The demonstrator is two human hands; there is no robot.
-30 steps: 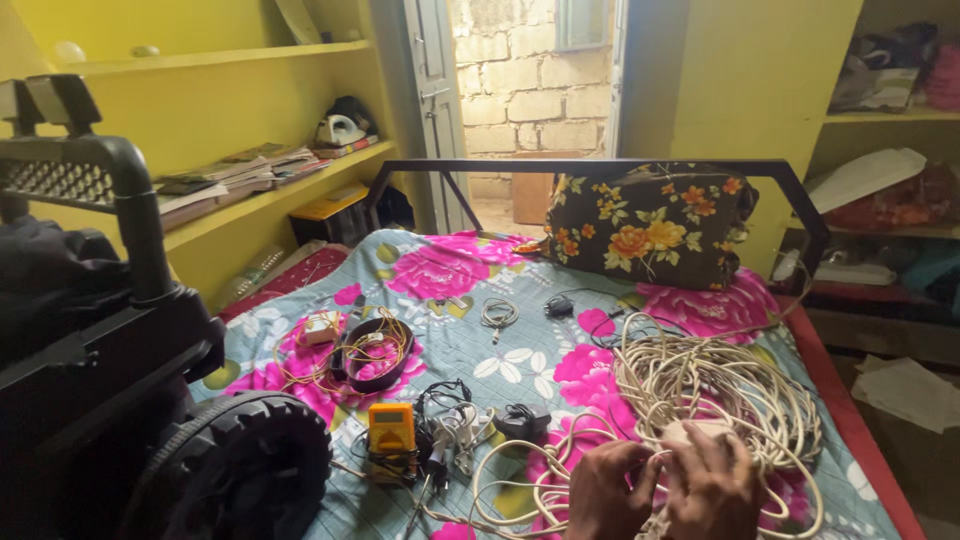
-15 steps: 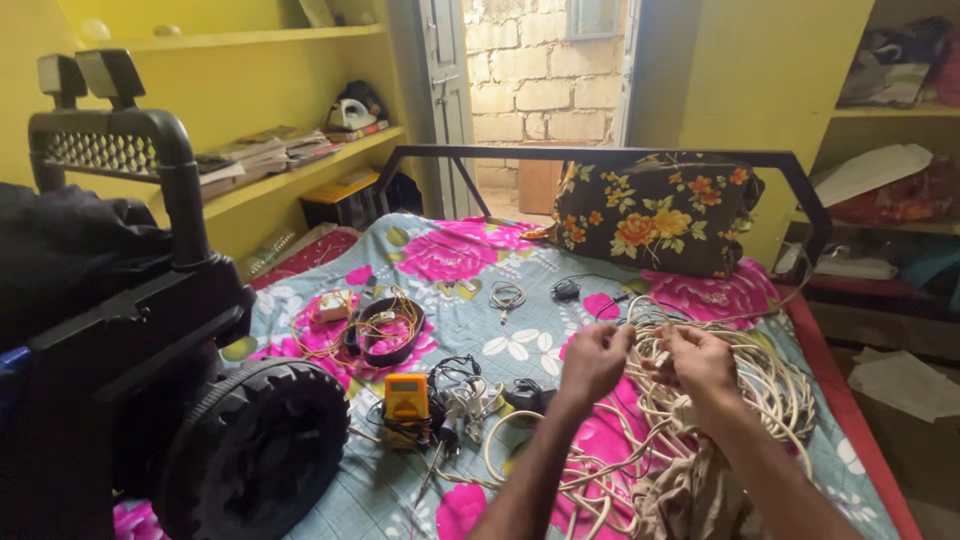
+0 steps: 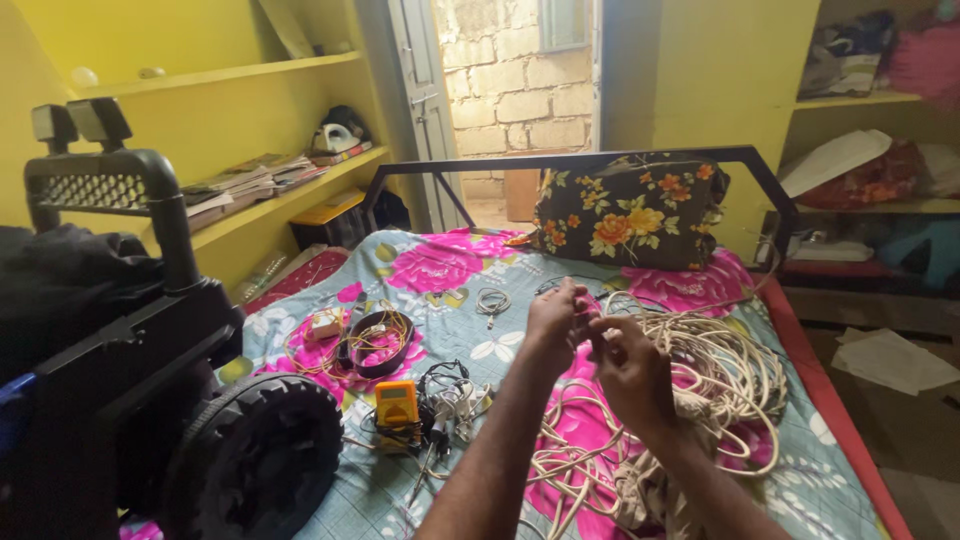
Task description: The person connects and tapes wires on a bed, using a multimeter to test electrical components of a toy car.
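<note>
A big tangle of cream-white cable [image 3: 700,390] lies on the floral bed sheet [image 3: 450,280] at the right. Both my hands are raised above it, close together. My left hand [image 3: 555,318] pinches a strand of the cable near its end. My right hand [image 3: 632,368], just beside it, has its fingers closed on the same strand, which hangs down to the pile.
A yellow multimeter [image 3: 397,403] with black leads lies mid-bed. A coil of thin wire and black tape [image 3: 365,340] sits left of it. A black ride-on toy car with a big wheel [image 3: 250,460] fills the left. A floral pillow [image 3: 625,215] leans on the bed frame.
My hands rose from the cable pile, lifting a strand up. The view has moved closer and shifted left, so the toy car looms larger.
</note>
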